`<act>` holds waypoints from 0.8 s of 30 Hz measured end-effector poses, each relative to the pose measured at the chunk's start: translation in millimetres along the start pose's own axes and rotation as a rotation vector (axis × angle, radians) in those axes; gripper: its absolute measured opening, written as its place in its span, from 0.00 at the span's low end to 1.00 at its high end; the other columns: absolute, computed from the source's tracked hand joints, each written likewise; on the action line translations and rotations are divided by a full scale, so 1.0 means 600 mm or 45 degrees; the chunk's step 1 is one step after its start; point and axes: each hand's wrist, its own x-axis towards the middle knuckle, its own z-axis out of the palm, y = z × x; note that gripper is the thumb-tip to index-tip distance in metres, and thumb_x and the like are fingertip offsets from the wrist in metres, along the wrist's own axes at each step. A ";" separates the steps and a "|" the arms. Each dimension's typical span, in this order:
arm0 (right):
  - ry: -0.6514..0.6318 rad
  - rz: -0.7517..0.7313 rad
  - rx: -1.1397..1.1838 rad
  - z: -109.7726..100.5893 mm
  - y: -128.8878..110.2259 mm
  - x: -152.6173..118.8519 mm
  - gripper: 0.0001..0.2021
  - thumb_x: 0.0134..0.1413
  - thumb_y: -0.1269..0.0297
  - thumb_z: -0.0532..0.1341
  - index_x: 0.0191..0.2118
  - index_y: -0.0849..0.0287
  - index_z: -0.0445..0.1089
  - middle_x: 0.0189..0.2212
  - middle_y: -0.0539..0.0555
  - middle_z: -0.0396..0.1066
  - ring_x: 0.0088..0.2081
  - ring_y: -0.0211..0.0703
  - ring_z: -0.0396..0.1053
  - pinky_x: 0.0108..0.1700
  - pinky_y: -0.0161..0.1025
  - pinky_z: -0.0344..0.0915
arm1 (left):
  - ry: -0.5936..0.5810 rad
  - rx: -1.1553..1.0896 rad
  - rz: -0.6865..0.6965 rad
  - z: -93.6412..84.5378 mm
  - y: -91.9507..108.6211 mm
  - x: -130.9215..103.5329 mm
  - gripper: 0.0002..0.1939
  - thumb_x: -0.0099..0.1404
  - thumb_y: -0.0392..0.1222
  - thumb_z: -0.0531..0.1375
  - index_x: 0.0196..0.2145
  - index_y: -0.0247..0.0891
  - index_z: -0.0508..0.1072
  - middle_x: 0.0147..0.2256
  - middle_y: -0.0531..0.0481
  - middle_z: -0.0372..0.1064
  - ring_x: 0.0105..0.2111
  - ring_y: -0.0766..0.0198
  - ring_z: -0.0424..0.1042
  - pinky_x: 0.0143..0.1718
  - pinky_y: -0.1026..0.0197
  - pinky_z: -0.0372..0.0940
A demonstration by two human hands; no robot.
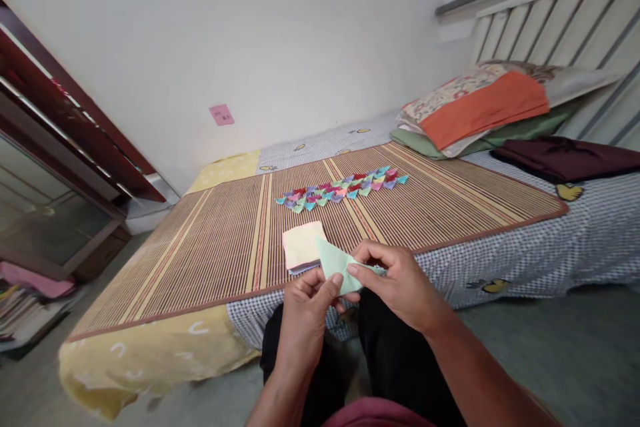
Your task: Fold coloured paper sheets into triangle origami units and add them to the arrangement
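Observation:
Between my hands is a pale green sheet of paper, folded into a triangle-like shape. My left hand pinches its lower left part with thumb and fingers. On the other side, my right hand grips the right part, thumb on top. Just behind the paper, a stack of square paper sheets, cream on top, lies on the striped mat. Farther back, several small folded paper pieces in many colours are laid out in slanting rows.
A striped bamboo mat covers much of the bed. Pillows with an orange cloth and a dark maroon cloth lie at the right. A pink paper is on the wall. A glass-fronted cabinet stands at the left.

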 end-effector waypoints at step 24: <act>-0.056 0.091 0.156 -0.005 0.007 -0.008 0.08 0.59 0.63 0.65 0.43 0.58 0.76 0.31 0.50 0.75 0.33 0.41 0.71 0.36 0.37 0.68 | -0.056 0.048 -0.017 0.000 0.013 0.004 0.12 0.54 0.46 0.73 0.31 0.34 0.80 0.26 0.50 0.76 0.22 0.66 0.73 0.25 0.66 0.65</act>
